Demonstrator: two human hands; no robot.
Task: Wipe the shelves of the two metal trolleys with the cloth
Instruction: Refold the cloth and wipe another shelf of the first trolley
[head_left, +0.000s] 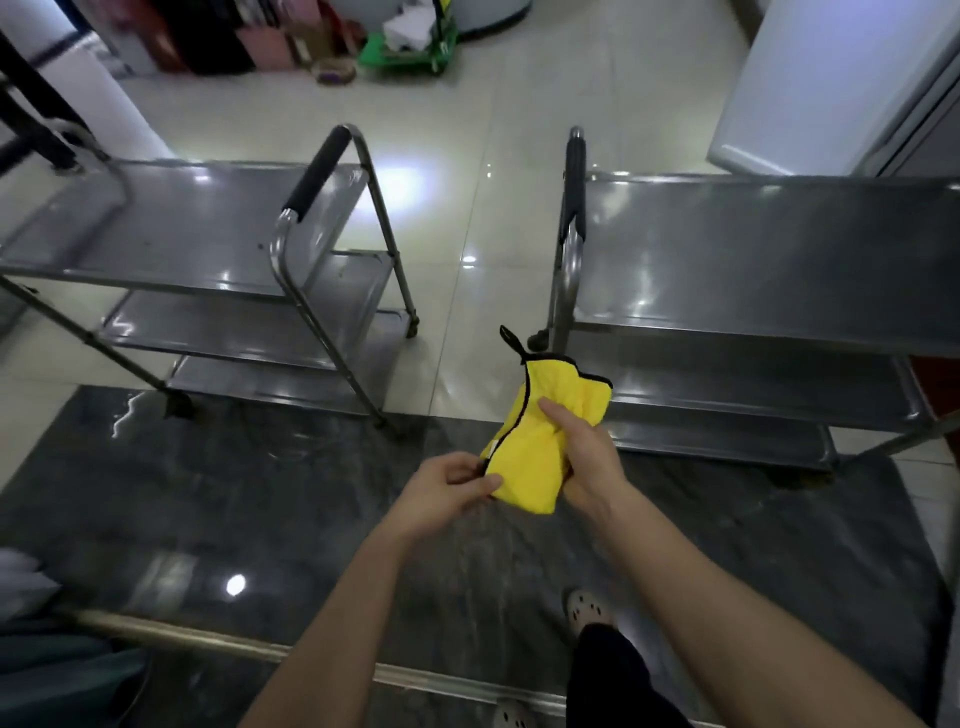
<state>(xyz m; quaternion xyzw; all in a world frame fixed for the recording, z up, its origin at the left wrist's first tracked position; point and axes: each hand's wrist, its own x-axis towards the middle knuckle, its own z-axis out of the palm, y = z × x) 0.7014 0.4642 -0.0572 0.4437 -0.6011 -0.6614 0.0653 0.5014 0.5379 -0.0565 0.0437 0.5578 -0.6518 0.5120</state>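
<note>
The person is holding the cloth (535, 441) in both hands in front of the body. It is hanging in the air over the floor, in the gap between the two trolleys and nearer the right one. The cloth is yellow with black edging and is bunching lengthwise, and a black loop (511, 340) is sticking up from its far corner. The left hand (447, 486) is taking the near black-edged corner, its grip pinching the hem between thumb and fingertips. The right hand (587, 457) is wrapping round the cloth's middle from the right. Its grip is curling about the bunch, with the thumb lying across the yellow front. The cloth is hanging clear of both trolleys.

The left trolley (171, 218) is standing on pale tiles, showing three steel shelves one below another, with its black-padded left handle (317, 174) facing the gap. The right trolley (769, 249) is standing across the gap, also showing three shelves, its padded right handle (575, 182) facing the other. Both top shelves are catching glare. A dark marble band (234, 493) of floor is running under the hands. A foot in a pale clog (589, 613) is showing on it below the right forearm. A white cabinet (831, 78) is standing at the far right, and a green cart (415, 52) is sitting at the back.
</note>
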